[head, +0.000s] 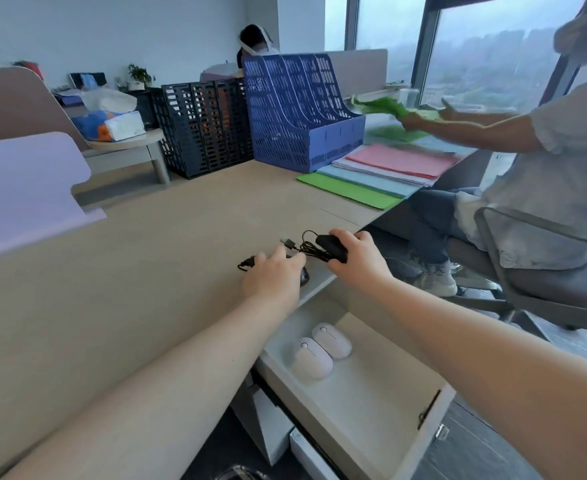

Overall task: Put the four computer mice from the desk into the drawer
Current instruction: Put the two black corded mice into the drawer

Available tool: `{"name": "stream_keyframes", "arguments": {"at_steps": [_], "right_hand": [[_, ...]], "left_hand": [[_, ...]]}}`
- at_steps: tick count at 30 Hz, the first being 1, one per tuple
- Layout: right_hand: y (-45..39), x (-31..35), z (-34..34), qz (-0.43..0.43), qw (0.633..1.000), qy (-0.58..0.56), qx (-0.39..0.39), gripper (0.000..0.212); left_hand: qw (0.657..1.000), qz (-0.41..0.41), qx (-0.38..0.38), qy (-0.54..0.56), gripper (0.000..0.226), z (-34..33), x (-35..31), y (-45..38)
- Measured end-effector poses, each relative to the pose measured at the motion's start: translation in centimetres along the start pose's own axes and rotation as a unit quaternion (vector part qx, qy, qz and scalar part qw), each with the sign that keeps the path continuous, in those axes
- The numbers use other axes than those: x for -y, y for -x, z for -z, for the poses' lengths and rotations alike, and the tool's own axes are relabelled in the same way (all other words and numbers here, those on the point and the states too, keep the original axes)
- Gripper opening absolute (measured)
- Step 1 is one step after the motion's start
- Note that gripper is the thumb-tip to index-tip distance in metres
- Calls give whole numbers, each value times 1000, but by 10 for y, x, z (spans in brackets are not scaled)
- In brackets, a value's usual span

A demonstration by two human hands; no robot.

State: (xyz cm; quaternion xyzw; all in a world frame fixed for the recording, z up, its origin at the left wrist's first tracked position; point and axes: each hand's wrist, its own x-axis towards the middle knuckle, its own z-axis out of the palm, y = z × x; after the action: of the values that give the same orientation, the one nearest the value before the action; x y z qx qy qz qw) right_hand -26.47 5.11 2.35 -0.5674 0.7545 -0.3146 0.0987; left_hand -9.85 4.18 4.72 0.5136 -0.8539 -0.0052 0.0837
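Two pale pink mice [312,357] [332,340] lie side by side in the open white drawer [361,403] under the desk edge. My right hand [356,252] grips a black wired mouse [332,247] at the desk's near edge, its bundled cable [306,244] trailing left. My left hand [273,271] rests over a second black mouse [304,276], mostly hidden beneath my palm, with its cable end [245,264] showing to the left.
A blue file rack [299,109] and a black one [202,126] stand at the desk's back. Coloured folders [378,171] lie at the right. A seated person [527,174] on a chair handles green folders. A lilac divider [25,188] stands left.
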Motion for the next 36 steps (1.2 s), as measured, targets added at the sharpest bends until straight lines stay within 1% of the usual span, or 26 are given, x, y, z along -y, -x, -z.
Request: {"name": "stream_keyframes", "arguments": {"at_steps": [4,7,10,12,17,21,25,27,30,32,36], "right_hand": [[33,-37,15,-32,999,16,5,54],[57,-64,17,-52,998,25,30,53],[77,-85,10,-74,993,51,74,50],[86,-95,3,-85,988,69,109,52],[98,-107,-16,-91,976,89,178,52],[103,-118,-28,-80,962,114,236,44],[103,-124,-37,-61,944,169,278,39],[102,-125,-43,-50,937,186,291,41],[100,-128,-52,-36,929,212,301,44],[99,-131,-56,-25,924,234,302,47],[97,-137,-64,-23,914,239,327,56]], "left_hand": [[999,-34,10,-15,37,-9,-41,28],[998,-47,44,-18,43,-25,-65,49],[994,-53,92,-22,39,-45,-82,68],[992,-55,113,-27,40,-62,-90,77],[989,-43,142,-28,37,-99,-99,84],[985,-38,167,-19,40,-123,-102,86],[983,-31,180,-26,41,-145,-102,88],[982,-27,185,-29,39,-154,-102,87],[979,-42,195,-44,34,-165,-104,86],[978,-49,199,-43,35,-172,-104,86],[965,-50,256,-21,43,-181,-98,86]]}}
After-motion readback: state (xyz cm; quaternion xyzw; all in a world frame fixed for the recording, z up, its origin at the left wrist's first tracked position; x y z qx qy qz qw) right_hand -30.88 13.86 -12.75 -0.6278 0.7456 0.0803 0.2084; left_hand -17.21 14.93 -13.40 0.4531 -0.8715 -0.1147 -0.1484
